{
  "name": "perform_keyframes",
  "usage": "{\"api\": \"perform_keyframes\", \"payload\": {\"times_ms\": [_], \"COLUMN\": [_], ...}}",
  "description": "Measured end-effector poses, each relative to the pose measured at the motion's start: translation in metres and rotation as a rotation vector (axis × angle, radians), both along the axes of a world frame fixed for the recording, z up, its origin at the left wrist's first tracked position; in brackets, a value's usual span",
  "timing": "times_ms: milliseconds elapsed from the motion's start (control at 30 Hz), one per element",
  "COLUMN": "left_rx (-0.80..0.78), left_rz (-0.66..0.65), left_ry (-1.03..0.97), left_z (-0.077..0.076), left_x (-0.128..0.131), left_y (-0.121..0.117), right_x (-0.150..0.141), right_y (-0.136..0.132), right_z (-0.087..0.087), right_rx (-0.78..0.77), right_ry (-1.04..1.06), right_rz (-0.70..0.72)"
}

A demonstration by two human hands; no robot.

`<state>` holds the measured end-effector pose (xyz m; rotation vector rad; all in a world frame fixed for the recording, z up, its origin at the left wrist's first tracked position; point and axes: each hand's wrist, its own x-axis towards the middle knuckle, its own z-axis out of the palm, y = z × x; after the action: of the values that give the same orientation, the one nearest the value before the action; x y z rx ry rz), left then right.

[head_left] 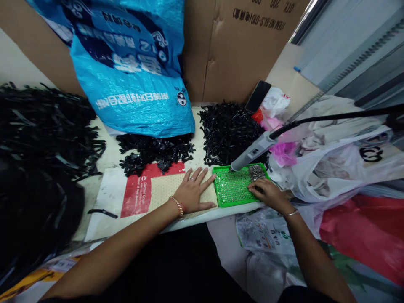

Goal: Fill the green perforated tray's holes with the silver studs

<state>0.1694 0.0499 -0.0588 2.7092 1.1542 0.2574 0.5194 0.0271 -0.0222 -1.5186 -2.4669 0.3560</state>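
Observation:
My left hand (193, 190) lies flat and open on a beige honeycomb mat (160, 190), fingertips touching the left edge of a green perforated tray (229, 191). My right hand (267, 192) rests on the tray's right side with fingers curled down onto its surface; whether it pinches anything is hidden. A heap of small silvery screws (256, 171) sits in the tray's far right corner. A grey electric screwdriver (254, 150) on a black cable hangs with its tip over the tray's far edge.
Piles of black plastic parts lie behind the tray (230, 131), mid-table (154, 152) and at the left (44, 126). A blue woven sack (132, 63) and cardboard (240, 46) stand at the back. White, pink and red plastic bags (341, 168) crowd the right side.

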Motion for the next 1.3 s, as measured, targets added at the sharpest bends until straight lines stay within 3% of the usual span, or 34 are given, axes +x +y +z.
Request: {"api": "perform_keyframes", "payload": {"times_ms": [133,333,467,733,900,1067,1300], "left_rx": [-0.013,-0.014,0.006,0.003,0.003,-0.004,-0.004], "left_rz": [0.0,-0.004,-0.005,-0.007,-0.004,0.001,-0.003], "left_ry": [0.0,0.023,0.02,-0.007,-0.001,0.006,0.017], "left_z": [0.001,0.004,0.001,0.001,0.0,0.002,0.002], "left_x": [0.0,0.0,0.0,0.0,0.0,0.0,0.0], "left_y": [0.0,0.0,0.0,0.0,0.0,0.0,0.0], "right_x": [-0.003,-0.003,0.012,0.013,0.013,0.0,0.031], "right_y": [-0.011,-0.04,-0.045,-0.04,-0.031,-0.011,0.003], "right_z": [0.006,0.004,-0.001,-0.002,0.0,-0.002,-0.012], "right_rx": [0.122,0.058,0.143,0.091,0.175,0.204,0.224], "right_ry": [0.029,-0.079,-0.157,-0.142,-0.125,-0.15,-0.127], "right_rz": [-0.006,0.155,0.054,0.098,0.006,0.078,0.02]}}
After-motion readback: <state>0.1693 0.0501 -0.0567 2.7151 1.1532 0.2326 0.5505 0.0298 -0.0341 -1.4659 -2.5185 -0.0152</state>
